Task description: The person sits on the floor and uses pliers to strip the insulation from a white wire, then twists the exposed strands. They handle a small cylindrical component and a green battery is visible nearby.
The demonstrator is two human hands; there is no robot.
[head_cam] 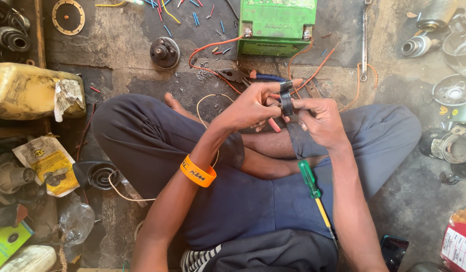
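Both hands [283,113] raised, pinching black tape roll [286,103]

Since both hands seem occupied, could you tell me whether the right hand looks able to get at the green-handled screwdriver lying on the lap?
Probably yes: the green-handled screwdriver lies uncovered beside the right forearm, though the right hand is pinching the black tape roll together with the left hand.

You wear loose dark navy trousers [152,141] that cover both legs, and your forearms are bare, with no sleeves showing. An orange wristband [197,172] with black lettering circles your left wrist. At the lower edge, a dark top with a black-and-white striped hem [200,258] shows.
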